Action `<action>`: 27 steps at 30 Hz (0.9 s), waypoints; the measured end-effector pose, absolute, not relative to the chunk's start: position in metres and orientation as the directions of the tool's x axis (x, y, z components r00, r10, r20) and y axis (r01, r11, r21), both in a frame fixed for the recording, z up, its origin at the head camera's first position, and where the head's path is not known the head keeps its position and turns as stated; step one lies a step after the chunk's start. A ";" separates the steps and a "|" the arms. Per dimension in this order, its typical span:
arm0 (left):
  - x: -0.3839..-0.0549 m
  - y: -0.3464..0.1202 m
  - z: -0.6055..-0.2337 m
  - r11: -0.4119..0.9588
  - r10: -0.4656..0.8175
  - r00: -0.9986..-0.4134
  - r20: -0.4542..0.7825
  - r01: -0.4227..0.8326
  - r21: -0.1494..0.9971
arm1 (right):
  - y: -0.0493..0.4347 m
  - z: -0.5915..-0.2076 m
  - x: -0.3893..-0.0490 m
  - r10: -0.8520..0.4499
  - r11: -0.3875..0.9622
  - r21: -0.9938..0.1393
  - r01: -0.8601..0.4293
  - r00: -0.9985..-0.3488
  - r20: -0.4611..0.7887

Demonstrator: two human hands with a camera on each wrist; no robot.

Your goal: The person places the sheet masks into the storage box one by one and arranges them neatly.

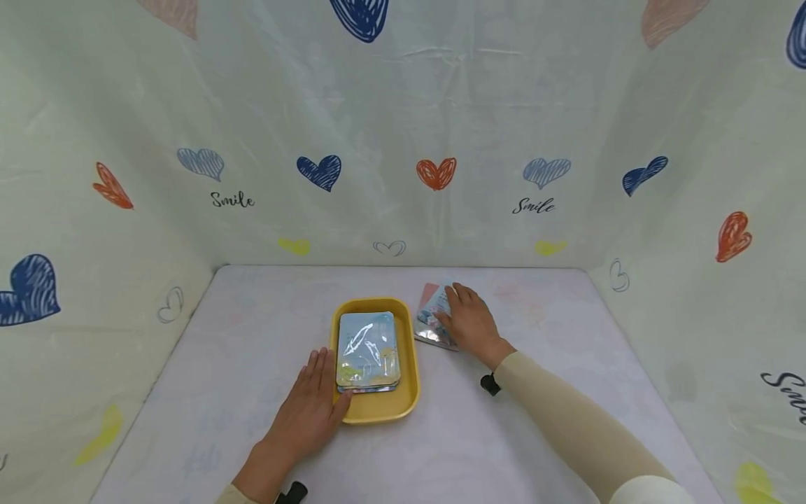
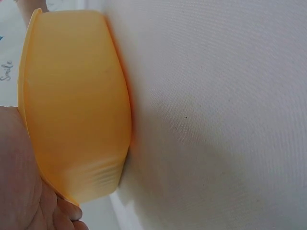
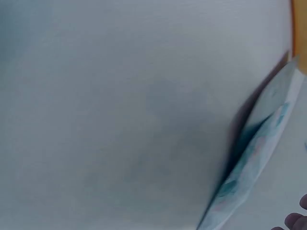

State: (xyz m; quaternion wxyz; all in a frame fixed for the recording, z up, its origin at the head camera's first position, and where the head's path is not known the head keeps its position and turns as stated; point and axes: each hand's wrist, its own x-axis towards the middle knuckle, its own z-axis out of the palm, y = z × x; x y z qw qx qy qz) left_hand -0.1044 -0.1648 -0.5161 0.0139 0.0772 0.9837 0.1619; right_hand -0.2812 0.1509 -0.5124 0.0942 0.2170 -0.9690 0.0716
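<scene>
A yellow tray (image 1: 409, 392) holds a short stack of light-blue glossy flat packets (image 1: 368, 350). Along its left rim lies my left hand (image 1: 308, 402), fingers straight and the thumb at the near left corner; the left wrist view has this hand (image 2: 21, 177) against the rim of the tray (image 2: 76, 96). To the right of the tray are more flat packets (image 1: 433, 315), showing blue print, a pink corner and a silver end. My right hand (image 1: 472, 323) reaches over their right side, partly covering them. In the right wrist view a packet (image 3: 254, 158) stands tilted, with fingertips (image 3: 295, 221) apart from it.
A pale tabletop (image 1: 504, 434) spreads around the tray. Behind and at both sides rises a cloth wall (image 1: 378, 217) printed with hearts and words. Dark wrist straps (image 1: 490, 384) show at both wrists.
</scene>
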 end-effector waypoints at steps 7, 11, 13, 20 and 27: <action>-0.105 -0.165 -0.517 0.940 0.152 -0.988 -0.017 0.139 0.312 | 0.161 -0.525 -0.283 -0.387 0.920 -0.074 -0.386 -0.922 0.006; -0.106 -0.165 -0.518 0.942 0.155 -0.988 -0.021 0.142 0.306 | 0.168 -0.528 -0.280 -0.386 0.922 -0.064 -0.381 -0.919 -0.085; -0.106 -0.164 -0.517 0.939 0.157 -0.987 -0.011 0.146 0.311 | 0.172 -0.529 -0.278 -0.397 0.918 -0.059 -0.393 -0.912 -0.105; -0.106 -0.163 -0.516 0.942 0.160 -0.987 -0.025 0.145 0.304 | 0.197 -0.531 -0.269 -0.444 0.896 -0.091 -0.435 -0.886 -0.132; -0.107 -0.165 -0.518 0.942 0.160 -0.987 -0.035 0.142 0.304 | 0.223 -0.531 -0.247 -0.482 0.876 -0.101 -0.472 -0.866 -0.133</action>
